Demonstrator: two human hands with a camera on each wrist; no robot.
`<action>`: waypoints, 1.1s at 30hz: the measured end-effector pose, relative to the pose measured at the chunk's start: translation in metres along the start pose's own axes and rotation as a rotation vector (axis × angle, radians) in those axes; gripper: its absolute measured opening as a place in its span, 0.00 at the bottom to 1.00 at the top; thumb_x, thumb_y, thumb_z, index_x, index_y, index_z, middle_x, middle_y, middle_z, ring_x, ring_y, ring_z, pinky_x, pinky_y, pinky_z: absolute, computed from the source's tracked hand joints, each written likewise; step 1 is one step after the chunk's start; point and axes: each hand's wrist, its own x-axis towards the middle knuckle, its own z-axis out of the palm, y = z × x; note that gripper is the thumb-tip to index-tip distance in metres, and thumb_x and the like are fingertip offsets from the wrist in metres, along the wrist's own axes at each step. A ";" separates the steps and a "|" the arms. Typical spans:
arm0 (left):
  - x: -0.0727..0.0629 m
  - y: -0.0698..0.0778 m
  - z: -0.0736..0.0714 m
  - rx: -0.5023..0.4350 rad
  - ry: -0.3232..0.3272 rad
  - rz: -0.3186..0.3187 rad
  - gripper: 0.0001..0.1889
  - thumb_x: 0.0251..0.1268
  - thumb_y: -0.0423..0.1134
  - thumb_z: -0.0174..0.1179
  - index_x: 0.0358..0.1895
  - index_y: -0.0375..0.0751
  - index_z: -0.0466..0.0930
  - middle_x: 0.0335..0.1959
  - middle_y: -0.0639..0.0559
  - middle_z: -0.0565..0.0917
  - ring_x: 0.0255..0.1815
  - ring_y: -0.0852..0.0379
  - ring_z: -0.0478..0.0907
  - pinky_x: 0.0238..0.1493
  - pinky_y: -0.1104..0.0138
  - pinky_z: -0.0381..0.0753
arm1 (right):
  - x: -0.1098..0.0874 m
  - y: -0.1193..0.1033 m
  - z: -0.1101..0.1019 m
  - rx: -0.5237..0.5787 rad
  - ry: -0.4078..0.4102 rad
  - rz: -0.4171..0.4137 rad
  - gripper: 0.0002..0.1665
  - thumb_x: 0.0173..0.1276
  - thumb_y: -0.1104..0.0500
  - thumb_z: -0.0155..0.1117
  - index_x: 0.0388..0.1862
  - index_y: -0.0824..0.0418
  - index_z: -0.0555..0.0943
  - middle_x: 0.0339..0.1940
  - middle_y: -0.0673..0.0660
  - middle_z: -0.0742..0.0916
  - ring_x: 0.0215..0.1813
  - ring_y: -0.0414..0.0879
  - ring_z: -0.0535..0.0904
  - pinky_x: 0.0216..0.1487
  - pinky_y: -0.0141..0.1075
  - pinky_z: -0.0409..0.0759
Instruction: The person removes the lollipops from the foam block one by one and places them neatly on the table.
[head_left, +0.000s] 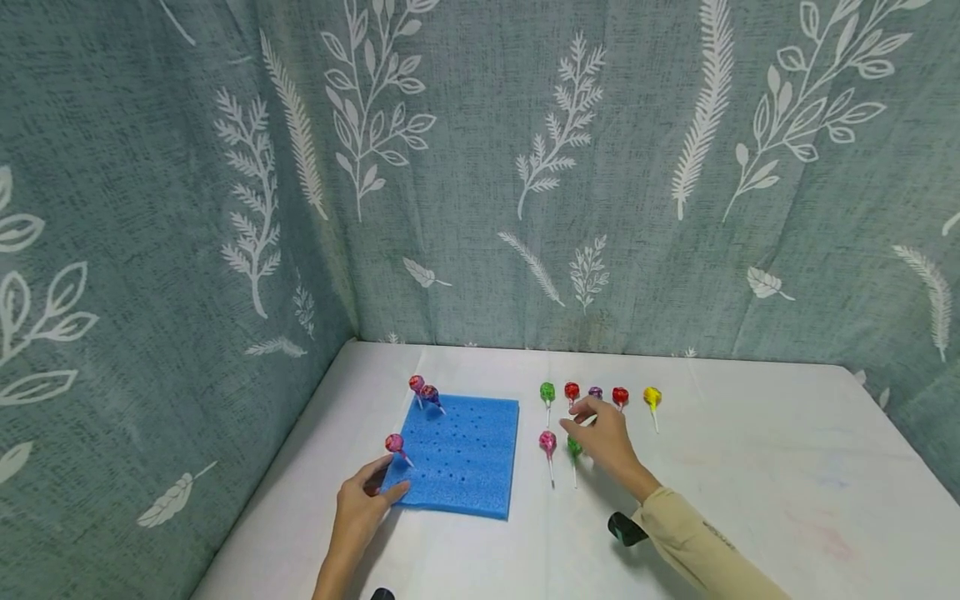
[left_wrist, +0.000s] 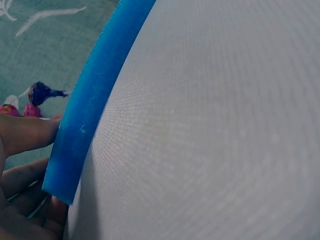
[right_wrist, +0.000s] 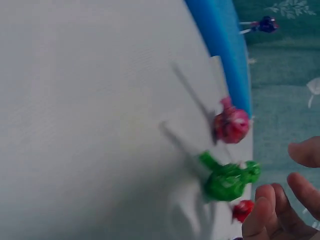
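The blue foam board (head_left: 491,467) sits gripped between thumb and fingers of my left hand (head_left: 358,504); I'd steady it there. My right hand (head_left: 606,437) hangs with parted, empty fingers, a pink lollipop (head_left: 548,441) just left of them; I'd pinch its stick squarely.

L hand (head_left: 358,507) grips near-L corner of blue foam block (head_left: 472,454). 3 lollipops (head_left: 431,394) stuck in along block's L side: 2 at far-L corner, 1 nr L hand. R of block, on white table (head_left: 750,467), 7 loose: far row, L–R, grn lollipop (head_left: 547,390), 2 red lollipops (head_left: 620,395) w/ purple lollipop (head_left: 595,392) btwn, ylw lollipop (head_left: 652,396); near row pink lollipop (head_left: 547,442), 2nd grn lollipop (head_left: 573,446), part hidden by R hand (head_left: 609,440). Leaf-print curtain (head_left: 480,267) behind.
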 end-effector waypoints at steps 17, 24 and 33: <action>-0.001 0.001 -0.001 -0.009 -0.009 -0.008 0.29 0.52 0.38 0.71 0.59 0.37 0.76 0.51 0.38 0.80 0.51 0.45 0.76 0.54 0.53 0.73 | 0.002 -0.056 0.027 0.182 -0.220 -0.292 0.05 0.61 0.64 0.67 0.34 0.61 0.80 0.32 0.53 0.84 0.36 0.47 0.79 0.38 0.35 0.78; -0.001 -0.001 -0.002 -0.003 -0.015 -0.012 0.29 0.52 0.39 0.70 0.60 0.36 0.75 0.52 0.37 0.80 0.52 0.45 0.76 0.54 0.53 0.73 | -0.002 -0.075 0.044 0.201 -0.269 -0.309 0.04 0.62 0.63 0.66 0.35 0.60 0.80 0.33 0.52 0.84 0.34 0.47 0.79 0.36 0.34 0.78; 0.000 0.001 0.000 -0.009 -0.010 -0.011 0.29 0.52 0.38 0.71 0.59 0.36 0.75 0.52 0.37 0.80 0.52 0.45 0.76 0.54 0.53 0.73 | -0.005 -0.089 0.060 0.201 -0.311 -0.333 0.05 0.62 0.62 0.66 0.37 0.60 0.80 0.37 0.58 0.84 0.36 0.47 0.79 0.38 0.33 0.78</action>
